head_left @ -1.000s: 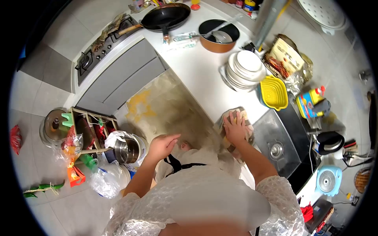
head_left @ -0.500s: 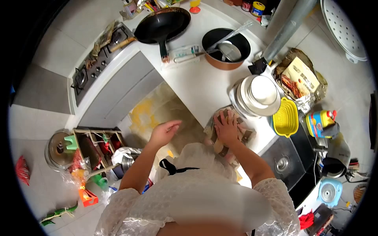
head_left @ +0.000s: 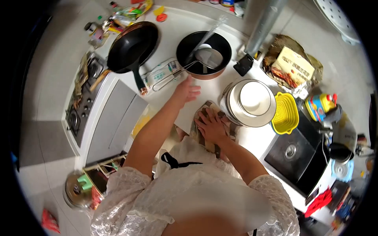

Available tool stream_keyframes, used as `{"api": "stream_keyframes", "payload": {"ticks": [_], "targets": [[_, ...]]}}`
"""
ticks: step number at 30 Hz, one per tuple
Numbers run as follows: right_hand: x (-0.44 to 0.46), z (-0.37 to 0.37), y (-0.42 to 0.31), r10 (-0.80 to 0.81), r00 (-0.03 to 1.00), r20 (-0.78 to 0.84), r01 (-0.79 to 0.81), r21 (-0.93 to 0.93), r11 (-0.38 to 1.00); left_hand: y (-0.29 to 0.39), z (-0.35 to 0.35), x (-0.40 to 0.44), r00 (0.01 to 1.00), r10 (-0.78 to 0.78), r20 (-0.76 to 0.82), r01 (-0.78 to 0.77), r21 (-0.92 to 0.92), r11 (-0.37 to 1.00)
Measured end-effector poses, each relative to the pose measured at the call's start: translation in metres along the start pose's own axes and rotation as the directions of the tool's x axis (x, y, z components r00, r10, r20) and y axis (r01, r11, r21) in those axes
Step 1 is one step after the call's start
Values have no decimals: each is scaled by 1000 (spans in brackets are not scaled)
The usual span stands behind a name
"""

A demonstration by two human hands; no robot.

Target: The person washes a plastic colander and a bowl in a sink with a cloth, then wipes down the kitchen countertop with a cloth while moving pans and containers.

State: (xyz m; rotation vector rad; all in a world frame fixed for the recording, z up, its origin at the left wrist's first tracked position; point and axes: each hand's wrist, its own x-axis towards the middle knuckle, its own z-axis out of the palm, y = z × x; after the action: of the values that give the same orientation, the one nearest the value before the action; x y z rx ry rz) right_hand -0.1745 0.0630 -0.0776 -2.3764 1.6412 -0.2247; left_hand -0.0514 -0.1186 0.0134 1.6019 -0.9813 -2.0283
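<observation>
My right hand (head_left: 211,126) lies flat with spread fingers on a brown, pink and white patterned cloth (head_left: 222,114) at the counter's near edge. My left hand (head_left: 186,91) reaches over the white counter, fingers apart and nothing in it. Just beyond it stands a copper-coloured pot (head_left: 208,74) with a dark inside. A wire-handled ladle or strainer (head_left: 210,58) and a plastic-wrapped utensil (head_left: 205,39) rest in the pot. A stack of white plates and bowls (head_left: 255,98) is beside the cloth.
A black frying pan (head_left: 132,47) sits at the back left, near the gas stove (head_left: 84,92). A wrapped packet (head_left: 163,71) lies beside the pot. Right of the plates are a yellow basket (head_left: 286,114), a black sink (head_left: 289,161) and a yellow-and-blue bottle (head_left: 319,107).
My left hand has moved forward from above the floor gap to over the counter near the pot. My right hand stays on the cloth. The view has turned and shifted.
</observation>
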Motion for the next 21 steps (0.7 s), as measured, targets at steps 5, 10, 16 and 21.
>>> {"api": "stream_keyframes", "payload": {"ticks": [5, 10, 16, 21], "targets": [[3, -8, -5, 60, 997, -57, -57, 58, 997, 11, -4, 67, 998, 54, 9, -54, -25, 998], [6, -18, -10, 129, 990, 62, -135, 103, 985, 43, 2, 81, 999, 34, -33, -33, 40, 999], [12, -22, -13, 178, 984, 12, -179, 79, 981, 75, 0, 123, 999, 46, -10, -45, 117, 992], [10, -7, -16, 200, 979, -23, -200, 28, 979, 98, -6, 150, 999, 25, 37, -30, 158, 987]]}}
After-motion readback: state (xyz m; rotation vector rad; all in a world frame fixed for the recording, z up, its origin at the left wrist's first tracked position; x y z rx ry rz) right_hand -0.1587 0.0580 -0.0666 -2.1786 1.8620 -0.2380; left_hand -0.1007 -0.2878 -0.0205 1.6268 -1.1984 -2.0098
